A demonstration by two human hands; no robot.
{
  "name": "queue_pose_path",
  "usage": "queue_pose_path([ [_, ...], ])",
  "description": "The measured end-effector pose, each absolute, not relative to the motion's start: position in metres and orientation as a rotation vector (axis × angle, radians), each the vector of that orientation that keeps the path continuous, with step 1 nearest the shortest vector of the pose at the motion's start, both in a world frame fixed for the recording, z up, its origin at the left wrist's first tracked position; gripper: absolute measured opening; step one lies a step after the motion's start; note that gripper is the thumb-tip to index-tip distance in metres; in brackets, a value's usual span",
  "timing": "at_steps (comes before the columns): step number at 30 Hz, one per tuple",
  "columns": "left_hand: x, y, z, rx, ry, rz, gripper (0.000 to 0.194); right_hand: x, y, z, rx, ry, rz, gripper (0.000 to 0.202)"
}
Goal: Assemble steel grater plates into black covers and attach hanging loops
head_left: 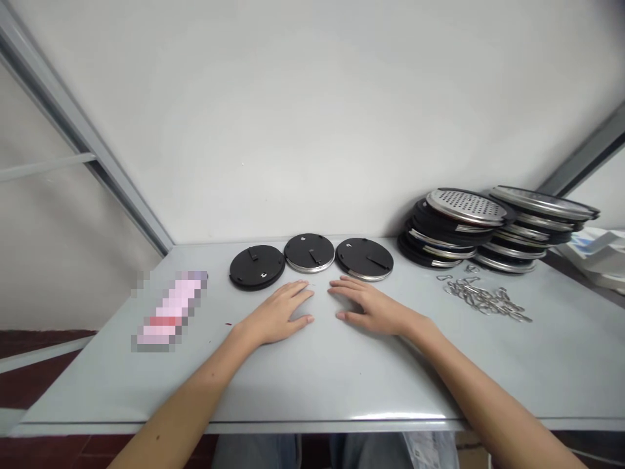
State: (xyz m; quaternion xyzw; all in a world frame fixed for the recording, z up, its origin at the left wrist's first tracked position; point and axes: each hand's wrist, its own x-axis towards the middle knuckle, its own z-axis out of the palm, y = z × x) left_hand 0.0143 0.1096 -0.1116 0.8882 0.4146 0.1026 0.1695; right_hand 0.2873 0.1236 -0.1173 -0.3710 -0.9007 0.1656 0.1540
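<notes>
Currently both hands are empty, palms down, fingers loosely spread: left hand just near of the left black disc and middle black disc, right hand just near of the right black disc. All three lie flat by the far wall, with metal clips farther right. For clean handling, I'd pinch the rim, thumb near, fingers far, keeping off the bar-like detail on top.

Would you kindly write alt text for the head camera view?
A person's open left hand and right hand rest on a gray table before three black discs, with stacked discs and metal clips at right and a pixelated pink item at left.
</notes>
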Motion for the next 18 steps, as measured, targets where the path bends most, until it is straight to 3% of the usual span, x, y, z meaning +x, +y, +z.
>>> queue_pose_path([
  [8,0.013,0.112,-0.116,2.514,1.166,0.301,0.055,0.288,0.125,-0.118,-1.066,-2.587,0.474,0.054],
  [13,0.012,0.113,-0.116,2.496,1.155,0.303,0.055,0.297,0.121,-0.111,-0.89,-2.417,0.432,0.026],
  [18,0.012,0.113,-0.114,2.469,1.154,0.297,0.054,0.371,0.11,-0.12,-1.208,-1.825,-0.051,0.016],
])
